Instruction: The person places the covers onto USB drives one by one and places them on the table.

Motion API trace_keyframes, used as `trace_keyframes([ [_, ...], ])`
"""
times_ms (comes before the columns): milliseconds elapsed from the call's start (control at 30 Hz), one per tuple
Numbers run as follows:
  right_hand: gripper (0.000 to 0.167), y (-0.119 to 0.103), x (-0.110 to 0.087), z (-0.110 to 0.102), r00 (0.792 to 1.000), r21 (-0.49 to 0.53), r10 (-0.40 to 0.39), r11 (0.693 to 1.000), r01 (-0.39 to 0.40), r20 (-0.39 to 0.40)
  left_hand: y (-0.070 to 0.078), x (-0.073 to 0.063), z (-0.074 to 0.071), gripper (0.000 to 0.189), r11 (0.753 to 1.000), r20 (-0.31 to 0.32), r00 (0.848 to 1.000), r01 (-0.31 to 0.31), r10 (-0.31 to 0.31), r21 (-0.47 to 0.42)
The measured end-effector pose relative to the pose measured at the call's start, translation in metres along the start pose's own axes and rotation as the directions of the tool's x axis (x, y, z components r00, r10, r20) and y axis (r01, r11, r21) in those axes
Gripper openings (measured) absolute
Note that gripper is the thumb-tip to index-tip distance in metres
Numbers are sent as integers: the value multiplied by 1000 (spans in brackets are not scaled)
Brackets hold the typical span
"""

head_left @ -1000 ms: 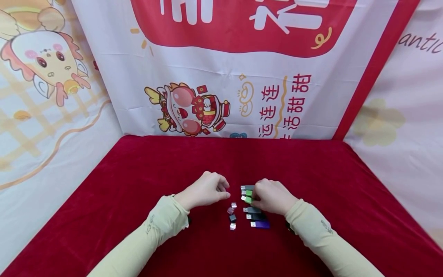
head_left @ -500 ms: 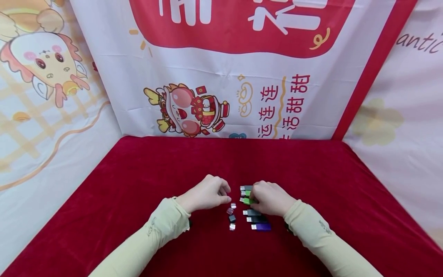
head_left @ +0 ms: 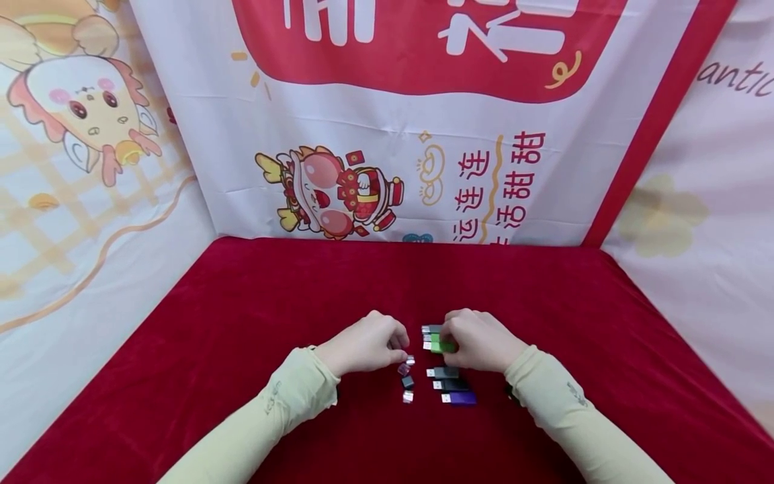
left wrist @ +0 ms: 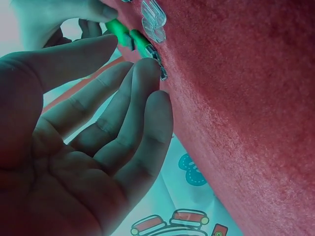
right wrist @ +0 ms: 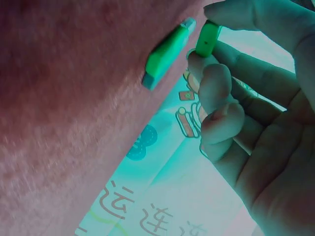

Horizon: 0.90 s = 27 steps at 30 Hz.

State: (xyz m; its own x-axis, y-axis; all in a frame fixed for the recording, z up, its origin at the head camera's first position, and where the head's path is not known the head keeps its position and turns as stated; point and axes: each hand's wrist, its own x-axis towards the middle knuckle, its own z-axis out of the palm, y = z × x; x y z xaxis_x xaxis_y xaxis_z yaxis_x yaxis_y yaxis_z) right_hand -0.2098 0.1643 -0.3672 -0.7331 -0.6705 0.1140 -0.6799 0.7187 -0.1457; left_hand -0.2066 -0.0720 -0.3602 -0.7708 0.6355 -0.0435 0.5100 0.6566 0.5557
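Note:
My right hand (head_left: 484, 339) pinches a green USB stick (head_left: 437, 347) between thumb and fingertips, its metal plug pointing left. In the right wrist view this held stick (right wrist: 208, 38) shows its end, beside a second green stick (right wrist: 170, 51) on the cloth. My left hand (head_left: 369, 341) is loosely bent with nothing between thumb and fingers, its fingertips close to a clear cap (head_left: 410, 360). Near it lie a pinkish clear cap (head_left: 404, 369), a dark cap (head_left: 408, 382) and another clear cap (head_left: 408, 397). In the left wrist view, clear caps (left wrist: 154, 14) lie beyond the fingers.
A grey USB stick (head_left: 431, 329) lies at the far end of the row. Nearer are a dark grey stick (head_left: 446, 372), a black stick (head_left: 453, 385) and a purple stick (head_left: 462, 398), plugs leftward. Red cloth (head_left: 302, 282) covers the table; printed fabric (head_left: 387, 114) hangs behind.
My left hand has moved right and slightly nearer, toward the caps. The green stick in my right hand has turned from slanted to nearly level, beside the other green one.

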Motion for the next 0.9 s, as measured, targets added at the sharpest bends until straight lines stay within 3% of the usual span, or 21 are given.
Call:
trace_keyframes([
  [300, 19, 7, -2, -7, 1000, 11, 9, 1000, -9, -4, 5, 4, 5, 8, 992, 3, 1000, 17, -18, 123],
  [433, 19, 9, -2, -10, 1000, 33, 12, 999, -11, -25, 10, 9, 5, 3, 977, 2, 1000, 19, -20, 210],
  [567, 17, 10, -3, -12, 999, 39, 15, 999, -13, -46, 16, 14, 5, 9, 962, 1, 1000, 12, -13, 273],
  [667, 17, 10, -4, -13, 998, 38, 13, 999, -10, -64, 19, 17, 7, 16, 945, 2, 1000, -1, 0, 326],
  [900, 18, 11, -3, -16, 997, 35, 23, 999, -20, -73, 23, 22, 15, 31, 881, -15, 999, -36, 49, 472],
])
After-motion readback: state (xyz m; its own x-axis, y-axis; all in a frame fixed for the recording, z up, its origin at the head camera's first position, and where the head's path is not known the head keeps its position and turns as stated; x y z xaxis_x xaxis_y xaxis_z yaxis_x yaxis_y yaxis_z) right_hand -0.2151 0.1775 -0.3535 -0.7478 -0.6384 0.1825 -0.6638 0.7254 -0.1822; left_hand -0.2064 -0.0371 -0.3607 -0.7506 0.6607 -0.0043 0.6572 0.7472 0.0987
